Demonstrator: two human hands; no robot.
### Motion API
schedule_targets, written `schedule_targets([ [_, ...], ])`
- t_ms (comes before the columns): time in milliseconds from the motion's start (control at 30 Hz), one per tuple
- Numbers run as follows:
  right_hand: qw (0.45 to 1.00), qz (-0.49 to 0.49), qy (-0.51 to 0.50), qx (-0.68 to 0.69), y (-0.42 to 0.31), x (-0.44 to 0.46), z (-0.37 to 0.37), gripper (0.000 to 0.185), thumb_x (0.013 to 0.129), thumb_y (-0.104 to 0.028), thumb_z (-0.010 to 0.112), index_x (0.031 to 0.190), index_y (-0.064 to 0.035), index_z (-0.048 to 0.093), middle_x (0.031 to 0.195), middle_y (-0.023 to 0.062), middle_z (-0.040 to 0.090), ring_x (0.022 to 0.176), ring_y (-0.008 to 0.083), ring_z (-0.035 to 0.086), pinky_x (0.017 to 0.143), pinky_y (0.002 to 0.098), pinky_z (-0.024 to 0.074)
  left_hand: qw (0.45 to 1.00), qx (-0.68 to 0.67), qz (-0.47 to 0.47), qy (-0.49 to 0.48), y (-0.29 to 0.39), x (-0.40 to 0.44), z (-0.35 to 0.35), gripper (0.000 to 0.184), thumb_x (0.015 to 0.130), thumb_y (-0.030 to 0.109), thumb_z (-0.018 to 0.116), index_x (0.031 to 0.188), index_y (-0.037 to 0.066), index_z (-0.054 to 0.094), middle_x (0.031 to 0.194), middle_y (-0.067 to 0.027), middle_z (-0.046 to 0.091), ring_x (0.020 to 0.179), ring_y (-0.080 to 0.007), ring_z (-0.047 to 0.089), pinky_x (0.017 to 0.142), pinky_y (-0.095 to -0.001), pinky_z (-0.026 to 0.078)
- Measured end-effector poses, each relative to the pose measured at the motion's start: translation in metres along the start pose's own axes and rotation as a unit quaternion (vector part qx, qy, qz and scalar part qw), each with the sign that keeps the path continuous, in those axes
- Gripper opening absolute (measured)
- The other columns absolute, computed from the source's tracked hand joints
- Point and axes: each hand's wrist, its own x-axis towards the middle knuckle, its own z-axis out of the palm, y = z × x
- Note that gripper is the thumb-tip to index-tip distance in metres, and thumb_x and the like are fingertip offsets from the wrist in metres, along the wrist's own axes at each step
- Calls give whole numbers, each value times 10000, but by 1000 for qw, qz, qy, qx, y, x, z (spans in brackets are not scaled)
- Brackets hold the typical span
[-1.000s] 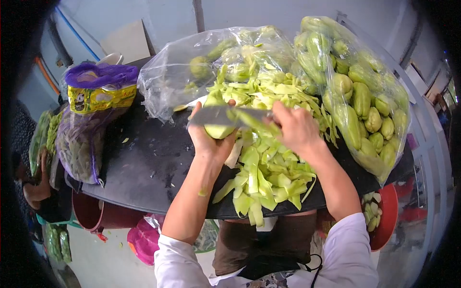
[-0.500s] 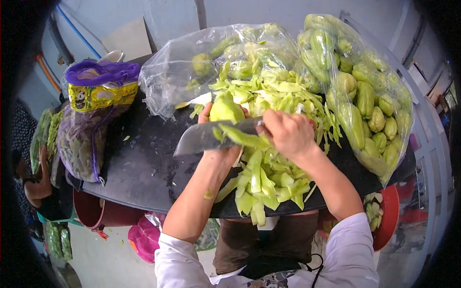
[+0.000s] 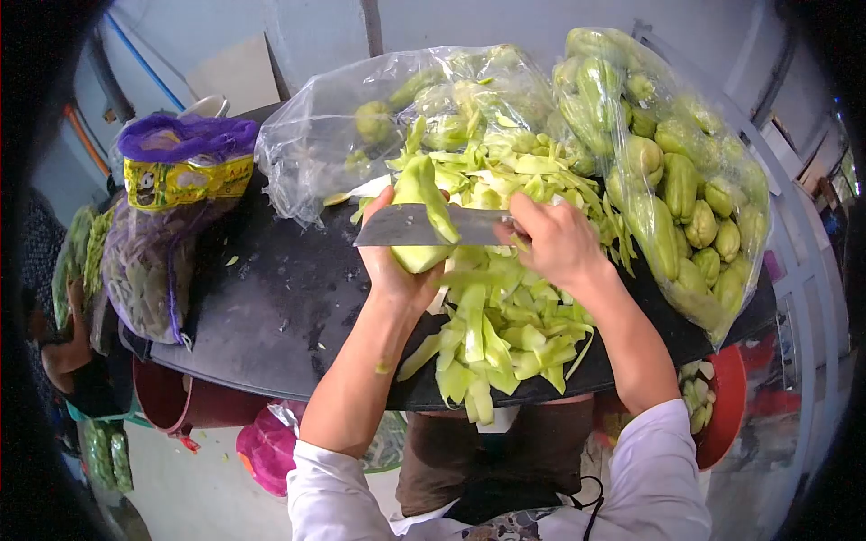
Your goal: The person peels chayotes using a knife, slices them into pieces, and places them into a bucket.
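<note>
My left hand [image 3: 397, 275] is wrapped round a pale green chayote [image 3: 418, 259] whose skin is partly cut away. In my right hand [image 3: 561, 242] is the handle of a broad cleaver [image 3: 406, 227]. Its blade lies across the chayote, and a strip of peel [image 3: 438, 209] curls up over the blade. Beneath and behind my hands, a heap of green peelings [image 3: 519, 325] spreads over the dark table, some hanging past its front edge.
Clear plastic bags hold chayotes at the back [image 3: 307, 135] and on the right [image 3: 702, 216]. A purple mesh sack [image 3: 149, 270] stands at left. Below the table are a dark red bucket [image 3: 198, 406] and a red tub [image 3: 732, 406]. Another person's arm [image 3: 68, 352] shows far left.
The cleaver has come up onto the chayote, its blade now level across it. The earlier strip of peel has left the blade, and a new one rises from the chayote.
</note>
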Motion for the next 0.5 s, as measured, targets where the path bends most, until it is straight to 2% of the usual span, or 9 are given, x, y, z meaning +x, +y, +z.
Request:
schedule_targets([
  [67, 1000, -14, -3, 10, -10, 1, -5, 239, 887, -233, 660, 854, -61, 498, 647, 154, 653, 570, 369, 648, 508, 469, 508, 999, 38, 2, -40, -4, 0, -2, 512, 923, 437, 499, 1194, 11, 584, 1025, -175, 655, 945, -285, 631, 906, -394, 496],
  [133, 1000, -18, -5, 19, -11, 2, -5, 235, 884, -232, 661, 852, -63, 501, 645, 152, 652, 576, 370, 651, 511, 470, 509, 999, 39, -1, -21, -7, -4, 3, 510, 920, 435, 501, 1190, 12, 589, 1035, -169, 661, 957, -285, 633, 903, -393, 495],
  [200, 999, -21, -7, 23, -8, 1, -4, 232, 882, -231, 662, 849, -65, 505, 642, 151, 651, 582, 371, 654, 515, 471, 509, 997, 51, -8, -61, -6, -4, 2, 507, 921, 431, 499, 1187, 9, 591, 1026, -164, 665, 948, -287, 635, 901, -387, 495],
  [367, 1000, 6, -7, 8, 12, -1, 3, 225, 884, -222, 658, 855, -60, 503, 622, 161, 636, 574, 378, 646, 511, 482, 495, 995, 91, -4, -42, -7, -3, -5, 512, 944, 459, 442, 1249, 59, 541, 1148, -148, 598, 1057, -292, 583, 883, -494, 474],
  [500, 999, 22, -25, 0, -1, 1, -5, 198, 888, -201, 648, 863, -62, 510, 621, 166, 635, 581, 380, 646, 519, 484, 498, 993, 106, 5, -55, -7, -6, -3, 503, 941, 461, 450, 1229, 62, 548, 1154, -145, 601, 1053, -293, 586, 866, -488, 486],
])
